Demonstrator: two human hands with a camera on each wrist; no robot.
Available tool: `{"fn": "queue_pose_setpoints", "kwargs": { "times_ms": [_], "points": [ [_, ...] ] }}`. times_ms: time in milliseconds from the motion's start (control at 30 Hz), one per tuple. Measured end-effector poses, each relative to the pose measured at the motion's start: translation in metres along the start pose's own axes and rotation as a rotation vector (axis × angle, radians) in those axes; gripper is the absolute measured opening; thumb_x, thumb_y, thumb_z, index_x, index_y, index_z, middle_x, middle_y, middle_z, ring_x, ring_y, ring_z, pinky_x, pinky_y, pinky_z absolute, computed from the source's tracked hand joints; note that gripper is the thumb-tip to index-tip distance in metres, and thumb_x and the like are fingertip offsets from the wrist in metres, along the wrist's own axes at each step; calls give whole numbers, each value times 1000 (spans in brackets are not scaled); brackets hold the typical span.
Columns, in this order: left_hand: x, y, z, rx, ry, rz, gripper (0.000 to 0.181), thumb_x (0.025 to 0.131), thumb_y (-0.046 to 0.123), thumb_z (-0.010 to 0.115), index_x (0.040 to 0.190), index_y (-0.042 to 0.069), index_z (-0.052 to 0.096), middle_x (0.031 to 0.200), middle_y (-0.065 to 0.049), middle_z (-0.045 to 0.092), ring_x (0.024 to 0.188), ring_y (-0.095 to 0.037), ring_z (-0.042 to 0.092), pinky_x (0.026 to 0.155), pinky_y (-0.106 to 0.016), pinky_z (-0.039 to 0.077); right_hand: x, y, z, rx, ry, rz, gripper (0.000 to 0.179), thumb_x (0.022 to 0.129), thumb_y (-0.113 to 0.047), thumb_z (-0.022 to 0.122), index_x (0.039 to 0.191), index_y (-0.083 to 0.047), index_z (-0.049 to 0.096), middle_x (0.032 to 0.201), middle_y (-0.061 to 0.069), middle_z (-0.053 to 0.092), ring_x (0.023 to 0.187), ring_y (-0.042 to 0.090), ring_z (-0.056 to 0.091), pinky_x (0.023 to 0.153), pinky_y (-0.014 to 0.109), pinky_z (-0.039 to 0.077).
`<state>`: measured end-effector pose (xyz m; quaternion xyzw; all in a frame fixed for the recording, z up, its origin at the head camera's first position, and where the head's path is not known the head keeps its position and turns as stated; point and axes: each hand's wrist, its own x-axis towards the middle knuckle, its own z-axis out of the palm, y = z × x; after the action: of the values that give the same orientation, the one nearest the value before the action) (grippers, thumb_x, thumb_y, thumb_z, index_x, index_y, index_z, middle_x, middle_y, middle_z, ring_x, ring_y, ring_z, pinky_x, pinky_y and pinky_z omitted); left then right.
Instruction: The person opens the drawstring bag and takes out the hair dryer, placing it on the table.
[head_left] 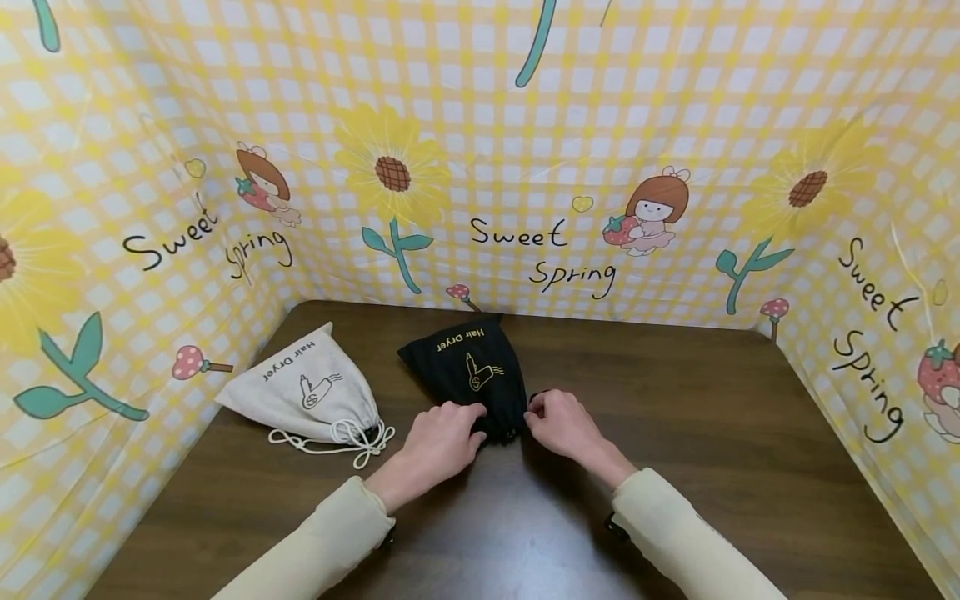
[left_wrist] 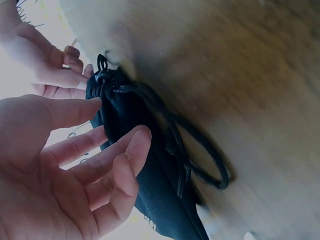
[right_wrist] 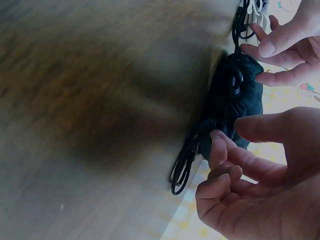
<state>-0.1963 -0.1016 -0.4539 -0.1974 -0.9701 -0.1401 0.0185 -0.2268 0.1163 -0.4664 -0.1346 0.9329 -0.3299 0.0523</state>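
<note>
A black drawstring bag (head_left: pixel 498 367) with "Hair Dryer" and a dryer drawing in yellow lies on the table, its gathered mouth towards me. My left hand (head_left: pixel 444 435) is at the left of that mouth, fingers loosely bent and thumb apart from them, with fingertips close over the cloth. At the right edge of the bag is my right hand (head_left: pixel 564 423), its thumb and forefinger apart beside the cloth and its other fingers bent. A black cord loop (left_wrist: pixel 200 150) lies on the table on the left side. Another black cord loop (right_wrist: pixel 184 167) hangs out beside my right fingertips.
Left of the black bag lies a beige drawstring bag (head_left: pixel 315 383) with the same print in black. Its white cord (head_left: pixel 360 442) is tied in a bow. The brown wooden table (head_left: pixel 675 392) is walled at the back and sides by yellow checked cloth (head_left: pixel 510 150).
</note>
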Motion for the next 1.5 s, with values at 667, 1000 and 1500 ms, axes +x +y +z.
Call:
{"fn": "queue_pose_setpoints", "kwargs": {
  "times_ms": [667, 1000, 1500],
  "points": [
    [5, 4, 12, 10, 2, 17, 12, 98, 23, 75, 93, 13, 71, 78, -4, 66, 69, -24, 67, 57, -46, 54, 4, -3, 3, 10, -14, 10, 10, 99, -8, 69, 92, -5, 75, 76, 1, 64, 62, 17, 58, 63, 35, 50],
    [1, 7, 11, -51, -7, -4, 22, 99, 22, 74, 81, 15, 65, 70, -1, 58, 62, -19, 60, 53, -42, 51, 10, -4, 7, 13, -21, -20, 15, 97, -3, 67, 84, -6, 73, 69, 1, 59, 58, 17, 56, 59, 33, 47],
    [-5, 10, 9, -254, -26, -85, 28, 99, 20, 74, 121, 3, 70, 104, -12, 72, 91, -28, 70, 78, -50, 58, 16, -2, 8, 40, 3, -44, 14, 93, 1, 68, 81, -5, 71, 71, 0, 61, 65, 17, 56, 65, 34, 48]
  ]
}}
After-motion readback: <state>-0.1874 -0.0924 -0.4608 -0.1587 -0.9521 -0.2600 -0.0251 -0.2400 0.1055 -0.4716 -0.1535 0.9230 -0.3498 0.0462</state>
